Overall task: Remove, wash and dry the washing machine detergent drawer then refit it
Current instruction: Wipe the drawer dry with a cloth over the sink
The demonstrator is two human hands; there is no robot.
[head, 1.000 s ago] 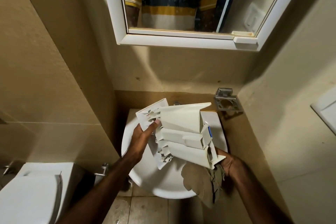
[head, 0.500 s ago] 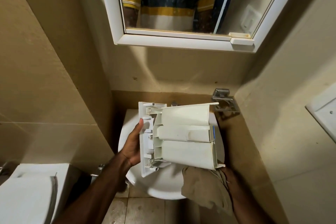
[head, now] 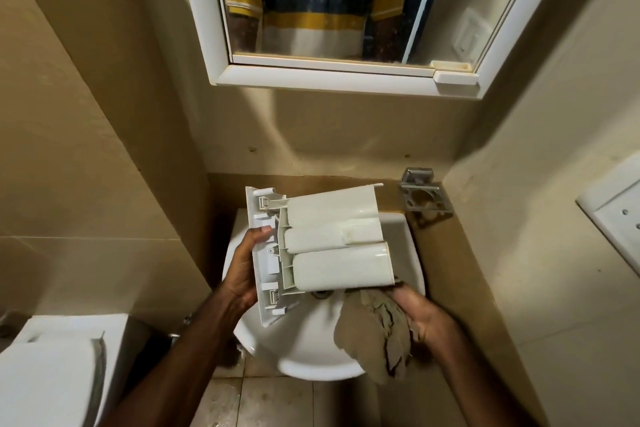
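Note:
The white detergent drawer (head: 332, 243) hangs over the white sink (head: 311, 354), turned underside up so its three rounded compartment bottoms face me. My left hand (head: 244, 270) grips its front panel at the left, thumb on the inner face. My right hand (head: 420, 314) holds a crumpled tan cloth (head: 372, 336) just below the drawer's right rear corner, the cloth touching or nearly touching that corner. The cloth's loose end hangs over the sink's front right rim.
A white-framed mirror cabinet (head: 332, 80) hangs above the sink. A metal holder (head: 424, 196) is fixed at the right wall corner. A white toilet cistern (head: 59, 367) stands at lower left. A white wall plate (head: 616, 218) sits on the right wall. Tiled walls close in on both sides.
The drawer has levelled out from a tilt, its front panel now nearly upright at the left. My right hand with the cloth has come out from under the drawer's right corner.

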